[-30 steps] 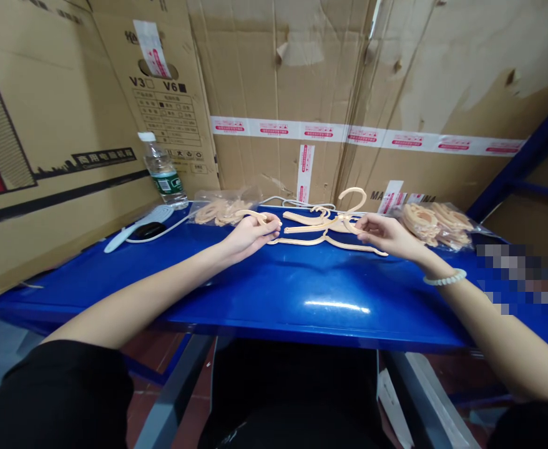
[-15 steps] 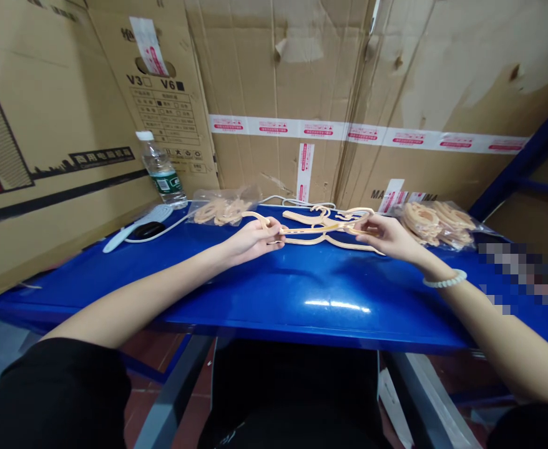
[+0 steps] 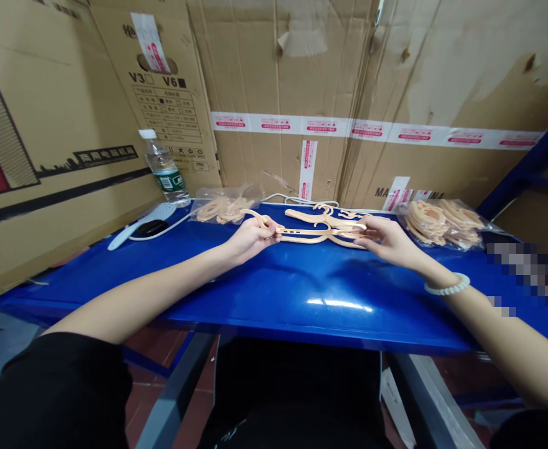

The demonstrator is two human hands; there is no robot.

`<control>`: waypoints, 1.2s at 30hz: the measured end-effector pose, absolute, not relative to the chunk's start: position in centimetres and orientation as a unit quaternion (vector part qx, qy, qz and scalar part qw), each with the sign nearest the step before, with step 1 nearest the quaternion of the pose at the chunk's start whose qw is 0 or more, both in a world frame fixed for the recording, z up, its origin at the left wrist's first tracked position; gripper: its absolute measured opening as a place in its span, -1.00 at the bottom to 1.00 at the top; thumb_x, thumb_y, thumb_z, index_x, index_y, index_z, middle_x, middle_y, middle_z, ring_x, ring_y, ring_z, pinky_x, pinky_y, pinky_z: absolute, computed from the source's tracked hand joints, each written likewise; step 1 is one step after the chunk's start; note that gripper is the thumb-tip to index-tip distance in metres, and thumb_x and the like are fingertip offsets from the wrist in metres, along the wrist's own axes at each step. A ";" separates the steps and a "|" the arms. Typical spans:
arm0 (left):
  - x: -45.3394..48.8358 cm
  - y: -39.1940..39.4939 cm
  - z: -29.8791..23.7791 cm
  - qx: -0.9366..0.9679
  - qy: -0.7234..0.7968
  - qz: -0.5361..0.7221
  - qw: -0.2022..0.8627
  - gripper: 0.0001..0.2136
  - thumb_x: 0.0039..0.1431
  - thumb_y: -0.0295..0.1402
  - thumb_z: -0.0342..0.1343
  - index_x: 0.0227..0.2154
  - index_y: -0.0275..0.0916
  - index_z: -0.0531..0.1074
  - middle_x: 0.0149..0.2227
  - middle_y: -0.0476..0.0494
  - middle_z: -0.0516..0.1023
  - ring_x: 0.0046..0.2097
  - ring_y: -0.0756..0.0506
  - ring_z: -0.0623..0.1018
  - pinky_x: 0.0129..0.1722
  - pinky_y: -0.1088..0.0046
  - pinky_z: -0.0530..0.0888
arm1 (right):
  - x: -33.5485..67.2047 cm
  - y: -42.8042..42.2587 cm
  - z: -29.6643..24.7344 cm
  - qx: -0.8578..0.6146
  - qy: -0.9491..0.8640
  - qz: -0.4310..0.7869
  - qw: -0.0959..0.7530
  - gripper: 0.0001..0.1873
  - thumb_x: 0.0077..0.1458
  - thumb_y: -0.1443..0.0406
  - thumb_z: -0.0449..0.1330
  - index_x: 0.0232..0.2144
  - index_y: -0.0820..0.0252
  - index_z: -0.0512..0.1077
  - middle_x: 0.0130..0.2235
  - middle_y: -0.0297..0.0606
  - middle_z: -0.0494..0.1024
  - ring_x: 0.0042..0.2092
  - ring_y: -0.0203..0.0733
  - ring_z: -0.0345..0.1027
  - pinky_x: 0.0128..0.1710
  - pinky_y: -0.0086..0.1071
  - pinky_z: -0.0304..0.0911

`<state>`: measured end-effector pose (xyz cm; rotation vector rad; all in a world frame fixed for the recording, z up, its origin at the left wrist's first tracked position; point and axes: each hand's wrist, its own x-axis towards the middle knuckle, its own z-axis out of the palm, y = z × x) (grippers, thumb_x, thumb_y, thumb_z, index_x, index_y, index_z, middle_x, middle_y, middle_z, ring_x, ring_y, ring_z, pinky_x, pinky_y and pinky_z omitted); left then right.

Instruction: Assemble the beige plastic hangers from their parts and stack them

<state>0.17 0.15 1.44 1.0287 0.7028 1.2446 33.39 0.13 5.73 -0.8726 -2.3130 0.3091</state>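
Small peach plastic hangers [image 3: 323, 232] lie stacked at the back middle of the blue table [image 3: 274, 287]. My left hand [image 3: 250, 237] is closed, pinching a curved peach hanger piece [image 3: 258, 216] and the left end of the top hanger. My right hand [image 3: 386, 240] is closed on the right end of the same hanger, which lies flat and level between both hands. A white bead bracelet [image 3: 447, 288] circles my right wrist.
A clear bag of peach parts [image 3: 222, 209] lies back left, another bag [image 3: 442, 221] back right. A water bottle [image 3: 164, 168], a white handheld device with cord [image 3: 136, 226] and cardboard boxes [image 3: 302, 93] line the back. A blue rack post [image 3: 522, 168] rises at right.
The hanger that stood with its hook up a second ago has been tipped down flat. My left hand has moved right onto its left end; both hands now hold it level.
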 end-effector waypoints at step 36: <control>1.3 -3.5 0.4 0.949 0.181 0.230 0.119 -0.79 0.24 -0.38 0.13 -0.13 -0.08 0.61 0.01 -0.27 0.62 0.11 -0.32 0.53 0.19 0.10 0.34 | 33.8 0.7 5.7 -0.384 -0.881 0.187 0.204 -0.73 0.15 0.08 0.23 -0.36 0.17 0.48 -0.35 -0.21 0.61 -0.33 -0.11 0.49 -0.31 -0.27 0.37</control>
